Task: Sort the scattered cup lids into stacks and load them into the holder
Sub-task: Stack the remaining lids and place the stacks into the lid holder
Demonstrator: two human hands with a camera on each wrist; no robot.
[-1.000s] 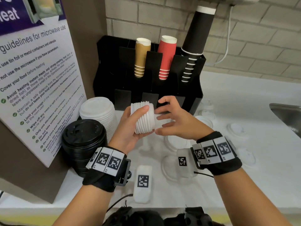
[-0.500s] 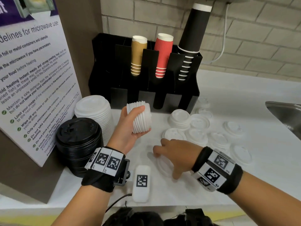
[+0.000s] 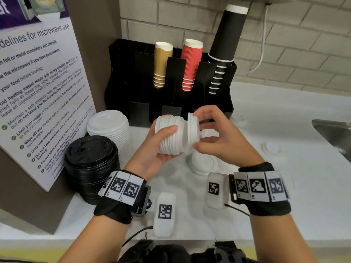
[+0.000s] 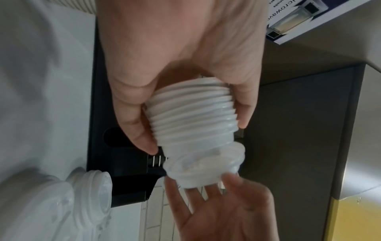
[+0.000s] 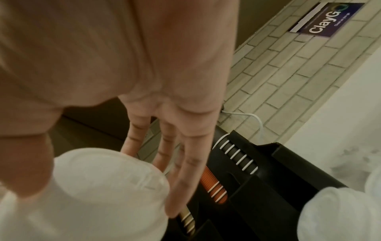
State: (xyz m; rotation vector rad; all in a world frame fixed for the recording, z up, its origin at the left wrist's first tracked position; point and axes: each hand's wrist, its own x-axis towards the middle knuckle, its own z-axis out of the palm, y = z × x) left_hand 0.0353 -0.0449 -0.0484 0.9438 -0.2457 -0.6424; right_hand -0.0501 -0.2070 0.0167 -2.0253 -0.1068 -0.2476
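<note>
I hold the white lid stack (image 3: pixel 171 136) sideways above the surface (image 3: pixel 284 186) in my left hand (image 3: pixel 152 156), fingers wrapped around it. My right hand (image 3: pixel 224 141) pinches a single lid (image 3: pixel 192 128) just at the stack's right end — a slight gap shows. The black holder (image 3: pixel 171 103) stands beyond, and loose lids (image 3: pixel 204 164) lie below.
</note>
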